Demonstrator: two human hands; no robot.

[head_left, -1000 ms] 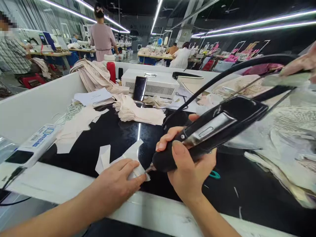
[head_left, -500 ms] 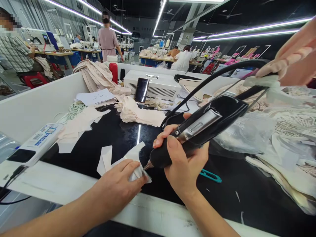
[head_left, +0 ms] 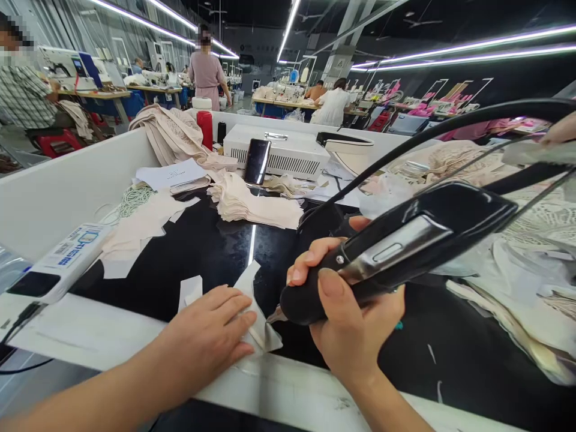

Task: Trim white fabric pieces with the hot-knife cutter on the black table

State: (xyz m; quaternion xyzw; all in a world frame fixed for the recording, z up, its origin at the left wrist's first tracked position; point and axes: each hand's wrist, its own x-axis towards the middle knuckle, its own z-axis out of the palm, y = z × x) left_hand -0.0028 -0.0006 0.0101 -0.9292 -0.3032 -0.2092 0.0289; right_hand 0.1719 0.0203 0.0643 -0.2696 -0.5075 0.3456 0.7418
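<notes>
My right hand [head_left: 355, 312] is wrapped round a black corded hand tool [head_left: 405, 240] with a silver lever on its side, held tilted. Its narrow metal tip [head_left: 276, 315] meets or hovers by the right edge of a small white fabric piece [head_left: 258, 327]; I cannot tell if they touch. My left hand [head_left: 207, 327] rests with its fingers stretched out over that piece, pressing it near the table's front edge. Another white scrap [head_left: 191, 290] pokes out beyond the left fingers. Whatever lies under the palm is hidden.
Stacked beige cut pieces [head_left: 256, 204], a phone [head_left: 257, 162] and a vented white box [head_left: 276, 153] stand at the back. A white device [head_left: 56, 264] lies left. Fabric piles [head_left: 517, 300] fill the right side. Another person's hand [head_left: 560, 132] is by the cable, upper right.
The tool and my right hand have shifted right and slightly down. My left hand has slid left, its fingers flatter. The other person's hand has withdrawn toward the right edge.
</notes>
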